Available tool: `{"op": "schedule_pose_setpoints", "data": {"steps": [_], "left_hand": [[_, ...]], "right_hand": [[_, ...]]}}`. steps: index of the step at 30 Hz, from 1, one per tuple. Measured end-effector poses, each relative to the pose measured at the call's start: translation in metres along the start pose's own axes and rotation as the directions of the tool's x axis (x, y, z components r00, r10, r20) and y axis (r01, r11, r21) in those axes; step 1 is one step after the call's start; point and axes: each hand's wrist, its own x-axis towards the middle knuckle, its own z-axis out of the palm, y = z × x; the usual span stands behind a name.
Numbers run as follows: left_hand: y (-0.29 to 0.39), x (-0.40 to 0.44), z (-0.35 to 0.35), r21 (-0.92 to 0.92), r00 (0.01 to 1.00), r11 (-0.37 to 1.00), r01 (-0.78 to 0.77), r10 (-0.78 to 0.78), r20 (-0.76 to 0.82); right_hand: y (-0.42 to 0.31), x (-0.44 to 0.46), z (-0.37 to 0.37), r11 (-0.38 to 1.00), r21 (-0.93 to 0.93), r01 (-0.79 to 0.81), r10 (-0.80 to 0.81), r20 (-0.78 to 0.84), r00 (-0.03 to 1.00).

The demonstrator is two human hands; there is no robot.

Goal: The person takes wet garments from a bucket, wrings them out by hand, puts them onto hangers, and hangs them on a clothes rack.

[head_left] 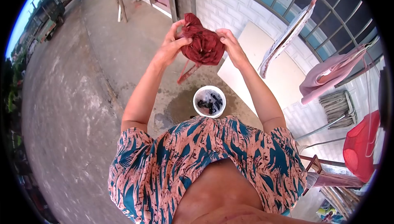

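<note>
"How are the arms held?"

"Both forearms (pixel 144 90) slant inward from the patterned shirt (pixel 139 162) in the lower half of the frame, and the two hands come near each other at top centre."

"Anything there I could read?"

"There's a white cloth (pixel 287 39) hanging in the upper right with brownish marks along it — from here I can't tell whether they're lettering or stains."

"And the grip on each side?"

"The left hand (pixel 168 48) has its thumb across the front and its fingers curled at the far side, pinching the left edge of a dark red cloth (pixel 203 47). The right hand (pixel 234 48) pinches the right edge between thumb and fingertips, so neither is spread wide."

"So the cloth hangs between them?"

"Yes, bunched and creased, at top centre, with a narrow strap (pixel 189 74) dangling below its left part. It's up in the air, well apart from the ground (pixel 94 121)."

"What's lower down?"

"A white bucket (pixel 195 101) near the middle of the frame, dark fabric (pixel 210 106) lying in cloudy water inside it — and a wet patch (pixel 177 106) on the ground just beside it."
</note>
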Motion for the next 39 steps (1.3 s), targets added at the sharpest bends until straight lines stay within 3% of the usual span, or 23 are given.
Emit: {"op": "schedule_pose_setpoints", "data": {"steps": [4, 6, 8, 10, 13, 14, 16, 18, 19, 20, 22, 23, 24, 26, 27, 29, 30, 33, 35, 37, 38, 39], "left_hand": [[0.000, 0.006, 0.002, 0.197, 0.996, 0.979, 0.061, -0.071, 0.045], [0.003, 0.003, -0.001, 0.201, 0.994, 0.979, 0.024, -0.045, 0.097], [0.013, -0.002, -0.001, 0.155, 0.987, 0.988, -0.025, 0.000, 0.161], [0.027, -0.013, 0.003, 0.117, 0.985, 0.993, 0.001, -0.021, 0.173], [0.027, -0.018, -0.008, 0.076, 0.982, 0.993, 0.085, -0.097, 0.165], [0.026, -0.019, -0.012, 0.065, 0.980, 0.991, 0.116, -0.125, 0.156], [0.030, -0.026, -0.018, -0.190, 0.996, 0.981, 0.021, -0.003, 0.094], [0.033, -0.034, -0.027, -0.441, 0.996, 0.895, -0.067, 0.089, 0.031], [0.031, -0.037, -0.032, -0.386, 0.996, 0.920, -0.063, 0.082, 0.033], [0.022, -0.044, -0.049, -0.298, 0.990, 0.954, -0.031, 0.071, 0.123], [0.016, -0.043, -0.072, -0.107, 0.950, 0.994, -0.020, 0.052, 0.308], [0.014, -0.047, -0.066, -0.107, 0.950, 0.992, -0.066, 0.095, 0.296], [0.015, -0.049, -0.062, 0.066, 0.924, 0.998, -0.016, -0.010, 0.382], [0.040, -0.051, -0.034, 0.412, 0.843, 0.910, 0.045, -0.256, 0.473], [0.048, -0.046, -0.022, 0.582, 0.815, 0.797, 0.161, -0.439, 0.377], [0.049, -0.031, 0.002, 0.474, 0.971, 0.880, 0.030, -0.138, 0.194], [0.050, -0.024, 0.011, 0.435, 0.997, 0.899, -0.055, 0.022, 0.079], [0.061, -0.001, 0.029, 0.325, 0.976, 0.923, -0.203, 0.219, -0.012], [0.057, 0.017, 0.018, 0.358, 0.976, 0.911, -0.203, 0.216, 0.004], [0.051, 0.032, 0.018, 0.356, 0.969, 0.903, -0.240, 0.244, 0.035], [0.055, 0.033, 0.021, 0.262, 0.970, 0.938, -0.227, 0.243, -0.027], [0.059, 0.033, 0.023, 0.165, 0.969, 0.962, -0.216, 0.233, -0.088]], "right_hand": [[-0.027, -0.011, 0.038, 0.957, -0.268, 0.114, -0.072, 0.159, 0.985], [-0.017, -0.001, 0.040, 0.903, -0.345, 0.254, -0.194, 0.199, 0.961], [-0.030, 0.001, 0.038, 0.999, 0.024, 0.021, -0.026, 0.212, 0.977], [-0.039, -0.001, 0.031, 0.974, 0.198, -0.114, 0.057, 0.275, 0.960], [-0.037, 0.002, 0.025, 0.925, 0.351, -0.149, 0.115, 0.114, 0.987], [-0.033, 0.007, 0.019, 0.868, 0.479, -0.130, 0.110, 0.069, 0.992], [-0.017, 0.030, -0.009, 0.728, 0.686, 0.007, -0.100, 0.096, 0.990], [-0.057, 0.024, 0.005, 0.895, 0.443, 0.060, -0.018, -0.098, 0.995], [-0.044, 0.035, -0.012, 0.999, 0.013, -0.031, 0.032, -0.075, 0.997], [-0.046, 0.036, -0.016, 0.989, -0.062, -0.138, 0.136, -0.032, 0.990], [-0.055, 0.039, -0.012, 0.956, 0.292, -0.038, 0.044, -0.015, 0.999], [-0.066, 0.042, -0.009, 0.914, 0.405, 0.017, 0.000, -0.041, 0.999], [-0.074, 0.041, -0.003, 0.856, 0.513, 0.064, -0.031, -0.071, 0.997], [-0.074, 0.045, 0.002, 0.848, 0.524, 0.073, -0.089, 0.004, 0.996], [-0.071, 0.044, 0.007, 0.865, 0.499, 0.056, -0.099, 0.061, 0.993], [-0.076, 0.041, 0.030, 0.890, 0.454, 0.036, -0.098, 0.115, 0.989], [-0.085, 0.032, 0.044, 0.907, 0.422, 0.004, -0.072, 0.145, 0.987], [-0.079, 0.027, 0.068, 0.947, 0.321, -0.001, -0.058, 0.174, 0.983], [-0.074, 0.026, 0.074, 0.963, 0.267, 0.039, -0.085, 0.160, 0.983], [-0.067, 0.030, 0.058, 0.945, 0.320, -0.070, 0.015, 0.172, 0.985], [-0.068, 0.031, 0.054, 0.931, 0.346, -0.118, 0.057, 0.180, 0.982], [-0.071, 0.033, 0.051, 0.925, 0.374, -0.064, 0.020, 0.120, 0.993]]}}
